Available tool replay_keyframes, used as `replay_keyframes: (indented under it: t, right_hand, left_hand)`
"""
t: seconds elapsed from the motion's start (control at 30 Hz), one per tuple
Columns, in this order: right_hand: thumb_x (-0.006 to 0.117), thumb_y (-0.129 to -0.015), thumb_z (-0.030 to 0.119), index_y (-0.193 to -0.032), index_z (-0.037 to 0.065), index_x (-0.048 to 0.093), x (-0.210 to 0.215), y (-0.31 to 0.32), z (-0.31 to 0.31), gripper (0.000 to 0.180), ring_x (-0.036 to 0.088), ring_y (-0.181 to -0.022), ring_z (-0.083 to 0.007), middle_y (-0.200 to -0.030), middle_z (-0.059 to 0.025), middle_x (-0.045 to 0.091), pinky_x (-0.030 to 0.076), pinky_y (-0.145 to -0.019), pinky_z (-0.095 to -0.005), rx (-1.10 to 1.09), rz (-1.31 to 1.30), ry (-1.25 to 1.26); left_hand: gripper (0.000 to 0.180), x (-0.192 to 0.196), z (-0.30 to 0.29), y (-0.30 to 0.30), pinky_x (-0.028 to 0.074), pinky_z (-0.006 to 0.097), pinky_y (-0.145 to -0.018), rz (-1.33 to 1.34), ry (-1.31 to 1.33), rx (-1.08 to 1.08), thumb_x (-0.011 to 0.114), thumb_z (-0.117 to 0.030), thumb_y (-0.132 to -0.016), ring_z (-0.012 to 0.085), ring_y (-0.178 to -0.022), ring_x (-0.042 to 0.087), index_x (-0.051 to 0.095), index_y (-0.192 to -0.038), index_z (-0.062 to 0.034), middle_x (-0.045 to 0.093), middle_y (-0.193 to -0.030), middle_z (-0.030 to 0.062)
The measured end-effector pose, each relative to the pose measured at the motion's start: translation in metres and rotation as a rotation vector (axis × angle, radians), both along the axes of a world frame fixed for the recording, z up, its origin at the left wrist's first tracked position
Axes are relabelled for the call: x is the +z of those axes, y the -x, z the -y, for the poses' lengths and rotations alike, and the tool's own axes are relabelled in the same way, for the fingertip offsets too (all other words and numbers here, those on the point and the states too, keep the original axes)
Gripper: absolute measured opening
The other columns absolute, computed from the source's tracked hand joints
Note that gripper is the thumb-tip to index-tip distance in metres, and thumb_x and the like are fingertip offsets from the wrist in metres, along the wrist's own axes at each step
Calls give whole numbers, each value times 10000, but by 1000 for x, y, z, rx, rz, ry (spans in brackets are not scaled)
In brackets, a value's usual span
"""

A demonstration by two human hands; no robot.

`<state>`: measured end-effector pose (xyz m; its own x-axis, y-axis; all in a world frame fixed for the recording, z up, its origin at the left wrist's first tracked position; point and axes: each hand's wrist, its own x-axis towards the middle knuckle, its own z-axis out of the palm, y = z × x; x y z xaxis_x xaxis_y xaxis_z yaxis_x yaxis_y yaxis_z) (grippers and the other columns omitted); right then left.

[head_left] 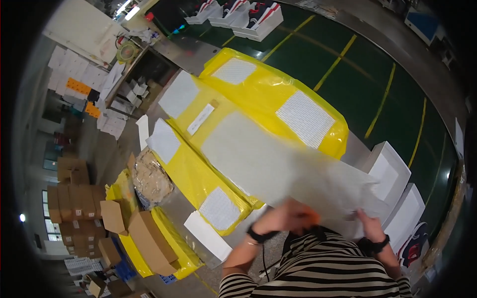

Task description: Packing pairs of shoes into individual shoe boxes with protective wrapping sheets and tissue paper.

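A large thin sheet of pale tissue paper (343,186) stretches from the bench to my body. My right hand (370,226) pinches its near edge. My left hand (293,217), smeared by motion, is at the sheet's near left side; a small orange thing shows at its fingertips, too blurred to name. Under and beyond the sheet lie yellow plastic-wrapped bundles (258,92) with white printed sheets (305,118) on top. More pale paper (238,144) covers the middle of the bench, near a white label strip (200,119).
White open boxes (390,169) stand on the right, with a dark shoe (412,246) below them. Shoes in white boxes (256,22) line the green conveyor (318,54) at the far side. Brown cartons (149,241) and a crumpled plastic bag (151,179) are at left.
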<state>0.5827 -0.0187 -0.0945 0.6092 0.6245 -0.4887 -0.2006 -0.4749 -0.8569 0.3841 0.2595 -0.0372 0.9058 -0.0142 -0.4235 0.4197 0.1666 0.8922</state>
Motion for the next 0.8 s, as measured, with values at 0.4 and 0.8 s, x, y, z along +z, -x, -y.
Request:
replay_keyframes:
  t: [0.4,0.8]
  right_hand:
    - [643,-926,191,-1391,-36,435,-45,-60,171,558,529,-1170,-201,-1308,-96,554,412,-1003,-337,-609,82,17]
    - [627,-948,396,-1223,-29,574,-110,-158,357,509,589,-1019,-160,-1131,-60,632,473,-877,-314,-1069,63,68]
  left_hand:
    - [377,-231,-127,51,442,424,-1000,-540,-1626,849,621,-285,-928,407,-1156,555,615,-1091,56,583,-1262,254]
    - [394,-135,-69,-179,425,474,-560,73,-1364,518,566,-340,-979,443,-625,540,563,-823,22,593,-688,242]
